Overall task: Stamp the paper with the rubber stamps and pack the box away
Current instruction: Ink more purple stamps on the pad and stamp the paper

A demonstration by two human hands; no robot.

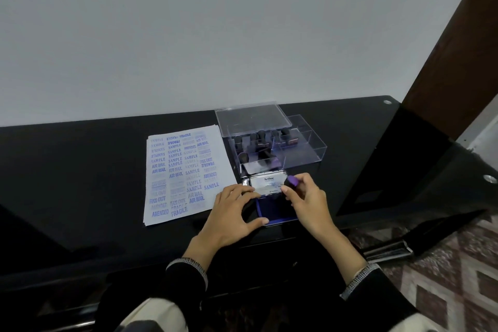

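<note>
**Ink pad tin half open under both of your hands**

Head view: just below the middle of the frame your left hand (pixel 231 213) curls round the near left corner of the ink pad tin (pixel 272 203), thumb on its front edge and fingers on the raised lid. The tin is shiny metal with a white printed label on the lid; the pad inside shows deep blue. Your right hand (pixel 307 202) pinches a rubber stamp (pixel 292 181) with a purple face, held against the lid's right edge. Most of that stamp's handle is hidden by your fingers.

Left of the tin lies the paper (pixel 183 175), a flat white sheet crowded with blue imprints. Behind the tin stands the clear plastic box (pixel 301 153), lid raised and hinged back, with dark-handled stamps (pixel 258 140) upright in its compartments; their number is hard to count through the glare. Everything rests on a glossy black bench (pixel 80 170).
</note>
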